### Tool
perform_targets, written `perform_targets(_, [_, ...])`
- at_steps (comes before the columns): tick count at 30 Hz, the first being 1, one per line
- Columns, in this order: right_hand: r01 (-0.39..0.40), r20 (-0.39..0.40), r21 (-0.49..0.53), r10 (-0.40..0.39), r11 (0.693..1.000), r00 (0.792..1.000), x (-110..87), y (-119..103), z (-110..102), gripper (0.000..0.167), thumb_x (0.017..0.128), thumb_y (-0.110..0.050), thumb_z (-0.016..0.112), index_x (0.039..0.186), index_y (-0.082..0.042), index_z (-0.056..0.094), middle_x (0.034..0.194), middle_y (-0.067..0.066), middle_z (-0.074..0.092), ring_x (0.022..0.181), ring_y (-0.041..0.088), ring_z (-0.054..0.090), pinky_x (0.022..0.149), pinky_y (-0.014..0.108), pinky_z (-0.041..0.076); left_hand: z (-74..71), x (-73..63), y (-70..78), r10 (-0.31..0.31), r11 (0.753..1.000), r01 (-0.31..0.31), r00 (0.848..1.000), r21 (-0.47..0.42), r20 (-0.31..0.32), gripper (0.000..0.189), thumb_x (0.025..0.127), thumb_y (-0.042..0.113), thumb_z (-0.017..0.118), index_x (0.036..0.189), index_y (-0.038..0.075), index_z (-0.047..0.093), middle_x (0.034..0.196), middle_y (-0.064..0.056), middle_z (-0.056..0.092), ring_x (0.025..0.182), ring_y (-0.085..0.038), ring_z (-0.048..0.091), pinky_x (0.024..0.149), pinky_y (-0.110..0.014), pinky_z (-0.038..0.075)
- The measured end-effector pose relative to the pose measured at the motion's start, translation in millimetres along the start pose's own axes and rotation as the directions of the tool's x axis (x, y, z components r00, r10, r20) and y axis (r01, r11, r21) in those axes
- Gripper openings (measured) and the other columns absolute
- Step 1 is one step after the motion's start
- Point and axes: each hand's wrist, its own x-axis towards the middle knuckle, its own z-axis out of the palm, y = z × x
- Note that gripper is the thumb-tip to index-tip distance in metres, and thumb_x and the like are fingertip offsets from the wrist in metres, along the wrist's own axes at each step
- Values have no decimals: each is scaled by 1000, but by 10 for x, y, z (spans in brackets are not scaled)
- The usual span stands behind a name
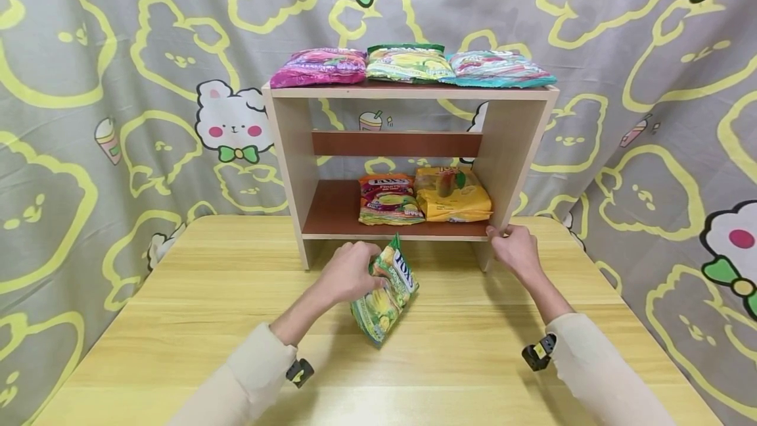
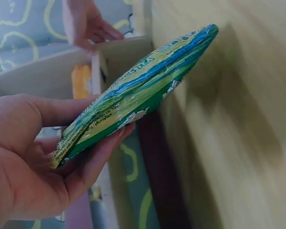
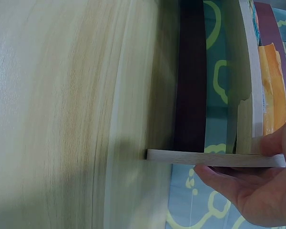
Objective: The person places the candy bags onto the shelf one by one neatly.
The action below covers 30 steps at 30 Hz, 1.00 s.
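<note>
My left hand (image 1: 351,273) grips a green and yellow bag of Fox's candy (image 1: 387,294) by its side, thumb on one face and fingers on the other. The bag is held tilted in front of the small wooden shelf (image 1: 408,237), over the tabletop. In the left wrist view the candy bag (image 2: 128,95) appears edge-on between thumb and fingers. At the shelf's lower right, my right hand (image 1: 516,252) pinches the front edge of the side panel. The right wrist view has that panel (image 3: 205,158) between the thumb and the fingers of the right hand (image 3: 262,186).
Inside the shelf, a red-orange Fox's bag (image 1: 390,201) lies beside a yellow bag (image 1: 452,196) with a mango picture. On top sit a magenta bag (image 1: 322,68), a green-yellow bag (image 1: 409,63) and a turquoise bag (image 1: 499,70). A patterned curtain (image 1: 148,117) hangs behind the wooden table (image 1: 207,294).
</note>
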Motion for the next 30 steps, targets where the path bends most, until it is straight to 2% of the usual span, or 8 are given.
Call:
perform_targets(3, [2, 9, 2, -2, 1000, 1000, 8, 0, 15, 46, 101, -38, 52, 100, 2, 75, 72, 16, 74, 66, 25, 66, 54, 31, 43, -100, 12, 14, -19, 1000, 19, 1000, 11, -21, 32, 80, 19, 86, 106, 6, 73, 84, -3, 72, 64, -12, 57, 64, -31, 51])
perform_targets(6, [2, 16, -1, -2, 1000, 1000, 8, -5, 20, 46, 101, -39, 52, 99, 2, 75, 70, 14, 74, 65, 25, 64, 54, 32, 43, -232, 31, 39, -39, 999, 39, 999, 20, -32, 42, 81, 21, 86, 117, 4, 72, 96, -6, 75, 67, -12, 60, 71, -33, 54])
perform_targets(11, [2, 13, -10, -2, 1000, 1000, 6, -17, 9, 47, 101, -39, 52, 97, 2, 75, 69, 13, 73, 64, 25, 62, 54, 32, 43, -501, 85, 98, -82, 997, 82, 995, -5, -51, 45, 84, 20, 83, 123, 4, 69, 92, -6, 75, 64, -11, 64, 67, -30, 56])
perform_targets(15, [8, 21, -9, -8, 1000, 1000, 9, -21, 4, 48, 101, -40, 51, 97, 2, 75, 69, 12, 73, 65, 25, 61, 54, 32, 43, -703, 166, 115, -93, 996, 93, 988, -2, -126, 42, 85, 20, 81, 122, 5, 69, 86, -5, 74, 65, -14, 66, 63, -29, 53])
perform_targets(19, [7, 24, -13, -7, 1000, 1000, 6, -15, -1, 48, 101, -40, 51, 100, 1, 75, 72, 14, 74, 67, 26, 61, 54, 32, 43, -840, 283, 92, -88, 996, 92, 967, 8, -238, 33, 85, 20, 81, 113, 6, 71, 87, -6, 74, 71, -19, 67, 63, -32, 53])
perform_targets(24, [8, 30, -12, -8, 1000, 1000, 10, -10, -17, 49, 101, -40, 50, 103, 2, 75, 74, 16, 74, 69, 27, 63, 55, 32, 43, -965, 447, 35, -101, 993, 115, 931, 18, -350, 26, 85, 19, 79, 105, 4, 72, 89, -9, 74, 76, -25, 67, 62, -36, 54])
perform_targets(30, [11, 27, -8, -10, 1000, 1000, 3, -12, -23, 48, 101, -39, 50, 104, 1, 75, 75, 17, 75, 68, 27, 63, 54, 32, 43, -1039, 609, -1, -168, 985, 171, 897, -29, -409, 25, 87, 19, 75, 105, 4, 70, 91, -13, 73, 84, -33, 68, 68, -44, 56])
